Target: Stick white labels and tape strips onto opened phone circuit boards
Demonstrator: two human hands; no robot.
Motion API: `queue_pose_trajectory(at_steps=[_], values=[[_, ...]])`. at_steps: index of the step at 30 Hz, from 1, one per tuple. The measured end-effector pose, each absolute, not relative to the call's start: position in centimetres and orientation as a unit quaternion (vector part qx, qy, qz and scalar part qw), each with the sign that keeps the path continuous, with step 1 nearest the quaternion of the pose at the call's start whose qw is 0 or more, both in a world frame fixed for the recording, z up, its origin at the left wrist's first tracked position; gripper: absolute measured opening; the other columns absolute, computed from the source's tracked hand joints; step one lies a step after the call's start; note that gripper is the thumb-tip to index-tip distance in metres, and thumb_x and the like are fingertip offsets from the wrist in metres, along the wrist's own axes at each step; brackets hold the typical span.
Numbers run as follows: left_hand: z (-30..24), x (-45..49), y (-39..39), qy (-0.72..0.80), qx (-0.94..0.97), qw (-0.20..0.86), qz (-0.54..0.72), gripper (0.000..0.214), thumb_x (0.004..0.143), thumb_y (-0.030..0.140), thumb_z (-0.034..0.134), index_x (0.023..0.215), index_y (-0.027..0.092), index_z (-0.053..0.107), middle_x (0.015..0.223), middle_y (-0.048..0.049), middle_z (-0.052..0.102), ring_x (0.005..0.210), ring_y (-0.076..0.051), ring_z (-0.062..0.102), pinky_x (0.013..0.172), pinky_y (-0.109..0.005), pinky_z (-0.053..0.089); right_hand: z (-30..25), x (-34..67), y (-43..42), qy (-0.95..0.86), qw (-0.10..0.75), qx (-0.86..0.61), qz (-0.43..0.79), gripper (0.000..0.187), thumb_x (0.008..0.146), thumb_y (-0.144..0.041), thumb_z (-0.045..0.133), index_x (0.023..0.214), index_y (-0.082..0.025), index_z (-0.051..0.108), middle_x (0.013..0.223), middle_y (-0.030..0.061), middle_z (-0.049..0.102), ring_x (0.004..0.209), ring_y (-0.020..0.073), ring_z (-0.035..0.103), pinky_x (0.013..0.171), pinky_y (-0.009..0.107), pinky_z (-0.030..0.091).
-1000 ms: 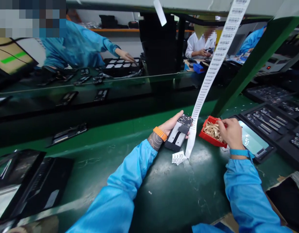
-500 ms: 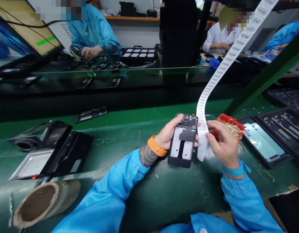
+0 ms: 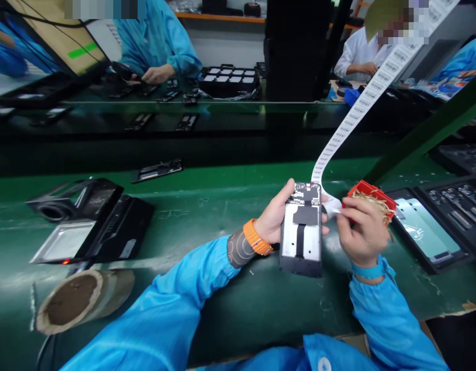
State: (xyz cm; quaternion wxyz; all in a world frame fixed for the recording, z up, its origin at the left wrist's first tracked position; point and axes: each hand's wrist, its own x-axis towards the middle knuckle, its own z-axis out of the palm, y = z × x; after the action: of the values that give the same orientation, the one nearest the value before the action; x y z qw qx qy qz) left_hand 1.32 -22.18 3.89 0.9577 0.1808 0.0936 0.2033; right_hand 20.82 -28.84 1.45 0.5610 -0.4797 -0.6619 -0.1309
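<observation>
My left hand (image 3: 274, 216) is wrapped round an opened smartphone (image 3: 302, 226), its circuit board bare at the top and a silvery panel with a black strip below. The phone is held nearly upright over the bench, thumb along its left edge. Just right of it, my right hand (image 3: 363, 226) pinches the lower end of a barcode label strip (image 3: 349, 116). This long white strip hangs down from the upper right and bends sideways behind the phone's top right corner to my fingertips. Whether a single label sits between the fingers cannot be made out.
A red box (image 3: 371, 198) of tan strips stands behind my right hand. Beyond it lie trays with a pale green phone panel (image 3: 425, 226) and phone parts. Left are a black device (image 3: 106, 226) and a cardboard roll (image 3: 86, 299). Co-workers sit across the green bench (image 3: 222, 206).
My right hand has drawn the strip's end up and to the right, so it now bends sideways instead of hanging. The phone's face is turned more to view; the camera has shifted slightly.
</observation>
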Motion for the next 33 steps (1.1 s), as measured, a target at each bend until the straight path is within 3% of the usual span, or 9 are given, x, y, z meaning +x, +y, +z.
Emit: queue_pose_trajectory(at_steps=[2, 5, 8, 11, 14, 17, 23, 33], values=[[3.5, 1.3, -22.1, 0.155, 0.182, 0.940, 0.242, 0.067, 0.101, 0.065, 0.034, 0.117, 0.008, 0.065, 0.089, -0.0174, 0.074, 0.080, -0.028, 0.075, 0.077, -0.041, 0.059, 1.8, 20.7, -29.0, -0.572, 0.649, -0.498, -0.063, 0.012, 0.079, -0.014, 0.074, 0.083, -0.023, 0.067, 0.086, 0.0044, 0.071, 0.077, 0.0223, 0.069, 0.072, 0.042, 0.057], [2.4, 0.4, -21.9, 0.294, 0.191, 0.884, 0.311, 0.046, 0.101, 0.051, 0.049, 0.104, 0.008, 0.067, 0.081, -0.0133, 0.074, 0.068, -0.021, 0.071, 0.067, -0.033, 0.059, 3.0, 19.9, -29.7, -0.455, 0.699, -0.499, 0.236, 0.011, 0.080, -0.021, 0.076, 0.083, -0.023, 0.065, 0.068, -0.0012, 0.063, 0.057, 0.0145, 0.058, 0.052, 0.029, 0.048], [1.3, -0.9, -21.7, 0.360, 0.163, 0.828, 0.398, 0.043, 0.100, 0.050, 0.052, 0.088, 0.011, 0.065, 0.070, -0.0080, 0.069, 0.054, -0.015, 0.064, 0.054, -0.026, 0.053, 4.0, 17.9, -30.7, -0.418, 0.578, -0.470, 0.520, 0.016, 0.080, -0.030, 0.079, 0.082, -0.021, 0.065, 0.060, -0.0023, 0.060, 0.050, 0.0118, 0.054, 0.044, 0.022, 0.040], [0.9, -1.4, -21.1, 0.316, 0.109, 0.825, 0.455, 0.051, 0.105, 0.049, 0.037, 0.072, 0.014, 0.057, 0.057, -0.0014, 0.055, 0.037, -0.007, 0.042, 0.038, -0.019, 0.033, 3.9, 15.0, -31.7, -0.401, 0.474, -0.454, 0.639, 0.024, 0.080, -0.038, 0.080, 0.078, -0.019, 0.065, 0.053, -0.0028, 0.057, 0.045, 0.0098, 0.049, 0.040, 0.020, 0.036], [1.0, -0.7, -20.6, 0.245, 0.086, 0.848, 0.463, 0.048, 0.106, 0.028, 0.023, 0.074, 0.014, 0.056, 0.054, 0.0028, 0.041, 0.034, -0.004, 0.025, 0.036, -0.016, 0.020, 2.9, 12.7, -32.1, -0.410, 0.431, -0.454, 0.663, 0.030, 0.081, -0.043, 0.079, 0.076, -0.018, 0.064, 0.051, -0.0031, 0.055, 0.044, 0.0087, 0.047, 0.040, 0.020, 0.035], [1.5, 0.1, -20.6, 0.189, 0.089, 0.858, 0.469, 0.044, 0.104, 0.019, 0.022, 0.079, 0.015, 0.058, 0.055, 0.0048, 0.032, 0.037, -0.005, 0.021, 0.038, -0.017, 0.020, 2.1, 11.7, -31.9, -0.430, 0.436, -0.478, 0.629, 0.030, 0.082, -0.044, 0.078, 0.076, -0.018, 0.064, 0.050, -0.0038, 0.054, 0.044, 0.0082, 0.046, 0.041, 0.020, 0.035], [1.6, 0.5, -20.5, 0.137, 0.125, 0.872, 0.453, 0.054, 0.106, 0.023, 0.011, 0.081, 0.017, 0.058, 0.055, 0.0043, 0.028, 0.039, -0.009, 0.022, 0.040, -0.021, 0.020, 2.9, 10.5, -31.8, -0.484, 0.410, -0.504, 0.586, 0.026, 0.080, -0.040, 0.076, 0.072, -0.018, 0.065, 0.048, -0.0045, 0.050, 0.043, 0.0080, 0.042, 0.040, 0.021, 0.031], [1.7, 0.3, -20.4, 0.158, 0.122, 0.881, 0.430, 0.041, 0.105, 0.027, 0.019, 0.085, 0.019, 0.055, 0.054, 0.0046, 0.030, 0.039, -0.009, 0.024, 0.042, -0.022, 0.018, 3.1, 9.5, -31.7, -0.552, 0.391, -0.525, 0.517, 0.022, 0.080, -0.037, 0.072, 0.071, -0.018, 0.067, 0.051, -0.0039, 0.051, 0.045, 0.0083, 0.042, 0.041, 0.021, 0.032]])
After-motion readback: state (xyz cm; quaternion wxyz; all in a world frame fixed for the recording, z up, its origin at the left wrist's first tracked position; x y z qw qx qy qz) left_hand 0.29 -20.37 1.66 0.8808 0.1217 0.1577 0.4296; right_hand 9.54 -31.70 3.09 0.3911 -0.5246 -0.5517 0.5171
